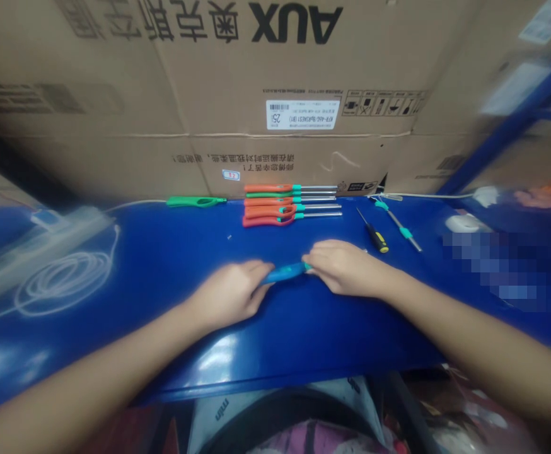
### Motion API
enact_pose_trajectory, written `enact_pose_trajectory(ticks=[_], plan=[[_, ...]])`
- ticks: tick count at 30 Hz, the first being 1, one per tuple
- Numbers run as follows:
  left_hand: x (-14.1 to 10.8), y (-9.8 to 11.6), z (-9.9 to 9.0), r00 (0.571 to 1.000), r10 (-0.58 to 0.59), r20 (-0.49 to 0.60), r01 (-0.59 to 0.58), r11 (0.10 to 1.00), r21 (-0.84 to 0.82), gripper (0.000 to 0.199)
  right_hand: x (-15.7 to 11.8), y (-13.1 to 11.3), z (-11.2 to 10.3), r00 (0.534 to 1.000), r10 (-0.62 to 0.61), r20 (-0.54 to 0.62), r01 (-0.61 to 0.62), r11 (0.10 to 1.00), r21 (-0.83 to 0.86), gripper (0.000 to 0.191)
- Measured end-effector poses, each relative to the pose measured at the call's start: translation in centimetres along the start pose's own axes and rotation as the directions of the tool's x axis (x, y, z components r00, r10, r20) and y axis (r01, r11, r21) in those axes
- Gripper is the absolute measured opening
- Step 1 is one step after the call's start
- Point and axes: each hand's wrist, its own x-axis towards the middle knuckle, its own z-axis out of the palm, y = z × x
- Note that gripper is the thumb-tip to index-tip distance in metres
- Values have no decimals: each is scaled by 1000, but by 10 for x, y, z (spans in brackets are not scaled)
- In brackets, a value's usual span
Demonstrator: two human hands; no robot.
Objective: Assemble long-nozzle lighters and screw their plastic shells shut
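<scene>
A blue long-nosed lighter is held between my two hands above the blue tabletop. My left hand is closed round its handle end. At the teal collar on its other end, my right hand is closed, and its fingers hide whatever lies beyond the collar. Behind them lies a stack of several orange, red and green lighters with metal barrels pointing right. Past my right hand are a black-and-yellow screwdriver and a loose metal barrel with teal ends.
A green lighter handle lies against the big cardboard box at the back. On the left are a coiled white cable and a blurred pale strip. A blue rack post rises at right. The blue tabletop ends near my body.
</scene>
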Motion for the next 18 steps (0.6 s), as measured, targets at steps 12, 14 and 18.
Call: enact_pose_trajectory(ticks=[12,14,18], plan=[[9,-12,-11,996,-91,0,91,989,-113,41,0,9,-15,910,367,190,-392,912,116,7],[9,-14,-12,994,-109,10,110,992,-69,40,-2,18,-16,887,409,213,-433,898,78,10],[9,-16,-10,993,-113,36,114,993,-38,37,-7,32,-19,872,390,296,-422,905,54,21]])
